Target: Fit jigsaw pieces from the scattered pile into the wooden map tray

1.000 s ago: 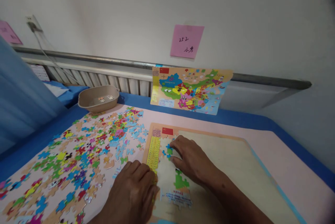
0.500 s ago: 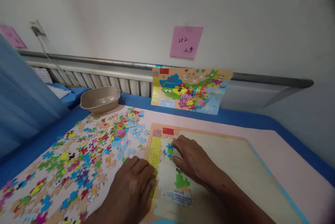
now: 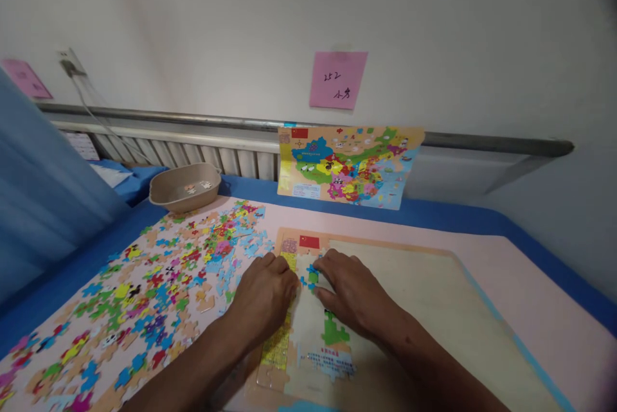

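Note:
A wooden puzzle board (image 3: 409,296) lies before me, with a flag corner and a yellow text strip (image 3: 276,349) fitted along its left side. My left hand (image 3: 267,290) rests over that strip, fingers curled inward; whatever they hold, if anything, is hidden. Over the board's upper left, my right hand (image 3: 351,286) has thumb and forefinger at the edges of a blue-and-green puzzle piece (image 3: 313,276). Below the right hand sit joined green pieces (image 3: 334,333) and a block of printed text pieces (image 3: 325,362).
Many loose puzzle pieces (image 3: 159,290) cover the table's left side. A beige basket (image 3: 186,190) with a few pieces stands behind them. The printed map picture (image 3: 349,168) leans upright at the back, below a metal rail (image 3: 496,144). A blue curtain (image 3: 43,206) hangs at left.
My left hand has moved up and right along the yellow strip, uncovering the strip's lower part. The right hand stays nearly still at the blue-and-green piece.

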`<state>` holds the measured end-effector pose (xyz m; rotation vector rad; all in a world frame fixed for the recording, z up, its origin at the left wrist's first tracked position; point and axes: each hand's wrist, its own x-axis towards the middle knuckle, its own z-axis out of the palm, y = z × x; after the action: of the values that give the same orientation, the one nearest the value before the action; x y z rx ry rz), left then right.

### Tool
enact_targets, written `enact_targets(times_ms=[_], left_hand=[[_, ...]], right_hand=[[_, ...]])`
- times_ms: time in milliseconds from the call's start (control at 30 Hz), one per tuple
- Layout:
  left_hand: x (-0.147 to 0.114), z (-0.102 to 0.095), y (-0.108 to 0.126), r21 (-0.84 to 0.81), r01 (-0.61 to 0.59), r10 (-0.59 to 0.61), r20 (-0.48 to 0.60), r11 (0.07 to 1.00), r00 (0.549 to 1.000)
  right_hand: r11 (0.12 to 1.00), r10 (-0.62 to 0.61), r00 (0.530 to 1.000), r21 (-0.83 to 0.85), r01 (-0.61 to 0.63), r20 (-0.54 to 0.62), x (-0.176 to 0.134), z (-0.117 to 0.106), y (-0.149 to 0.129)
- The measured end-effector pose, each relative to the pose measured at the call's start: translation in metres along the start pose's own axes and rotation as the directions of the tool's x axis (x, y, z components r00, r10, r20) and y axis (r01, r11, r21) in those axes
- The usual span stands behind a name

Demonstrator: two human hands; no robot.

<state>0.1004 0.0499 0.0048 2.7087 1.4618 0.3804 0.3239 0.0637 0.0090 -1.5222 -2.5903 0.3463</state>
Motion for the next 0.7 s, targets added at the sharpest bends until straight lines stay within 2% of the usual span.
enact_targets(times_ms=[100,400,500,700], left_hand=[[-0.0005,0.0040,0.0000,-0.026,-0.020,0.021,0.021,0.999,1.000],[-0.0015,0.0101,-0.0037,-0.043,-0.143,0.143,-0.012,0.989,0.990],[-0.0016,0.0097,-0.0044,-0.032,-0.150,0.151,0.020,0.988,0.988],[-0.0017,0.0086,-0.0045,-0.038,-0.146,0.147,0.016,0.989,0.989]], right_hand=[[1.000,0.002,1.000,-0.001,-0.002,0.005,0.0008,0.0004,0.0006],[1.000,-0.007,1.000,0.000,0.007,0.009,0.0002,-0.0013,-0.0013],[1.000,-0.017,1.000,0.003,0.017,0.006,-0.0001,-0.0008,-0.0018],[1.000,-0.011,1.000,0.008,0.011,0.008,-0.0002,-0.0019,-0.0045]])
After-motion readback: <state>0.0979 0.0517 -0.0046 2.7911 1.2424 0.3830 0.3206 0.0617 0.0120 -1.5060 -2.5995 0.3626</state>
